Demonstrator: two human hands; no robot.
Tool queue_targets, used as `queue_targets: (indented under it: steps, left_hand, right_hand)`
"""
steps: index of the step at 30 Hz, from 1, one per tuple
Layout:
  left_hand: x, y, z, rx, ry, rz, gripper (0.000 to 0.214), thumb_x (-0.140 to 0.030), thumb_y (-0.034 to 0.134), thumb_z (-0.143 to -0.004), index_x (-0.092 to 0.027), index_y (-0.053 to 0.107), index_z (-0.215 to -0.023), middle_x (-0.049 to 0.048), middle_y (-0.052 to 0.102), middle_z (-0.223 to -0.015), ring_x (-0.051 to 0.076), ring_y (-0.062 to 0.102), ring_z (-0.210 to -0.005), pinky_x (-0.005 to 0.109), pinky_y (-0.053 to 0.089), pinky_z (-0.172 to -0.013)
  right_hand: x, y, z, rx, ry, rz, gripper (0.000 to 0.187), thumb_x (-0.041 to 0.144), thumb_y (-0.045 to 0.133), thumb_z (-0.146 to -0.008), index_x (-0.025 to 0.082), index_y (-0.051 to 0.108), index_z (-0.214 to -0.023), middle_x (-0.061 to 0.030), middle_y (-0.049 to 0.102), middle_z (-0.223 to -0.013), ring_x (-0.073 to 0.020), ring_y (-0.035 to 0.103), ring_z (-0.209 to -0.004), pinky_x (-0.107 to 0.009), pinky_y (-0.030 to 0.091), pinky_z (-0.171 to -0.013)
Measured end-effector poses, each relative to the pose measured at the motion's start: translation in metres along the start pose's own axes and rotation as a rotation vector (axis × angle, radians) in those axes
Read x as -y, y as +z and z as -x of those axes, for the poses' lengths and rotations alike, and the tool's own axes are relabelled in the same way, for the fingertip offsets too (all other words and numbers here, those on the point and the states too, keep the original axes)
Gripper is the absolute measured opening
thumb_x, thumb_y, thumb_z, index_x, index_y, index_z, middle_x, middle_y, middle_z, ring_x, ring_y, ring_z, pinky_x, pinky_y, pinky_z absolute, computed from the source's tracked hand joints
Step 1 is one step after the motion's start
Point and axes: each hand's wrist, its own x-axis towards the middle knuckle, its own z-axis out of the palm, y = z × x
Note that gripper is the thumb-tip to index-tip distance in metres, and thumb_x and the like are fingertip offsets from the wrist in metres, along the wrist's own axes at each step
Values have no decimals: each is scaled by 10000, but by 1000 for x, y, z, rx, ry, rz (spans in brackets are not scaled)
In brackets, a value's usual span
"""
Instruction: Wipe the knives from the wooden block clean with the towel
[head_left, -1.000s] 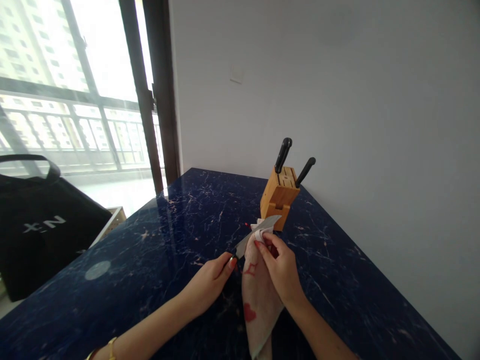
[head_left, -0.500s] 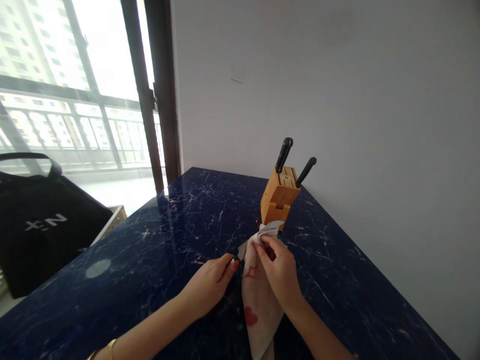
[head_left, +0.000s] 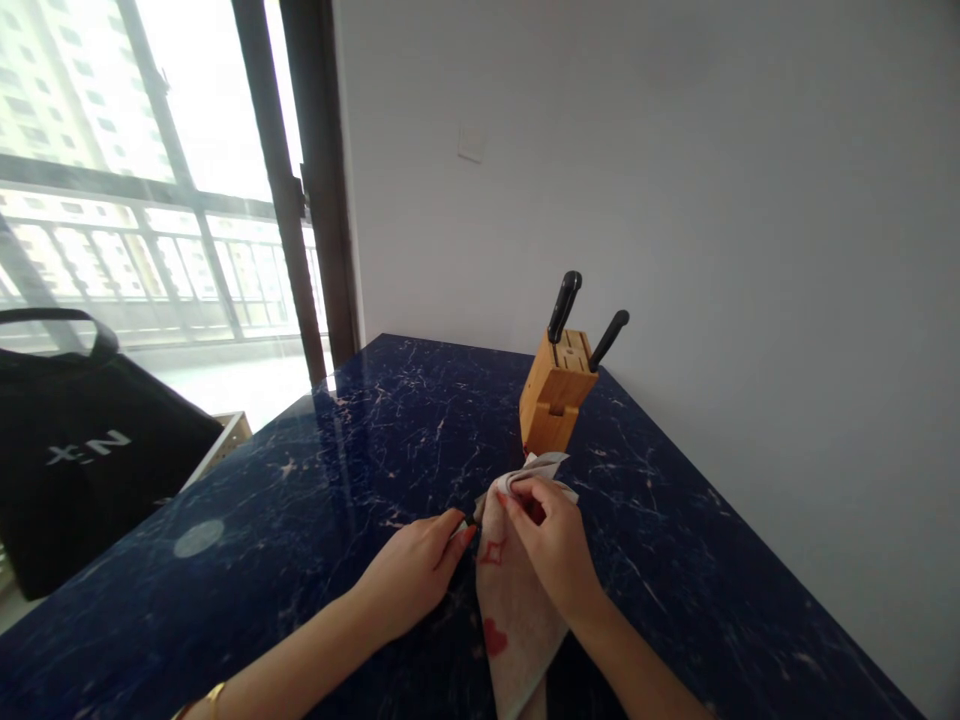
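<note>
My left hand (head_left: 416, 565) grips the black handle of a knife (head_left: 471, 518) just above the dark blue marble table (head_left: 300, 500). My right hand (head_left: 551, 540) pinches a white cloth with red shapes (head_left: 514, 620) folded around the knife blade, so the blade is almost wholly hidden. The cloth hangs down below my right wrist. Behind my hands stands a wooden knife block (head_left: 553, 392) with two black-handled knives (head_left: 564, 305) sticking out of it.
A black bag (head_left: 82, 450) sits off the table's left side, beside a light wooden piece (head_left: 221, 445). A dark window frame (head_left: 300, 190) and a white wall with a switch plate (head_left: 471, 143) stand behind the table. A round pale mark (head_left: 197, 538) lies on the tabletop.
The cloth in my right hand has slid along the blade toward the handle, covering the part that showed before. My left hand has stayed on the handle.
</note>
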Motion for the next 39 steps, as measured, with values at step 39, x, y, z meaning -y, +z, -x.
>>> queue_targets:
  steps: [39]
  left_hand:
    - [2, 1, -3, 6, -63, 0, 354, -361, 240, -915, -208, 539, -803, 23, 625, -728, 158, 592, -698, 233, 363, -621]
  right_hand:
    - [-11, -8, -5, 60, -68, 229, 223, 104, 447, -779, 184, 552, -959, -70, 594, -911, -217, 540, -882, -384, 434, -782]
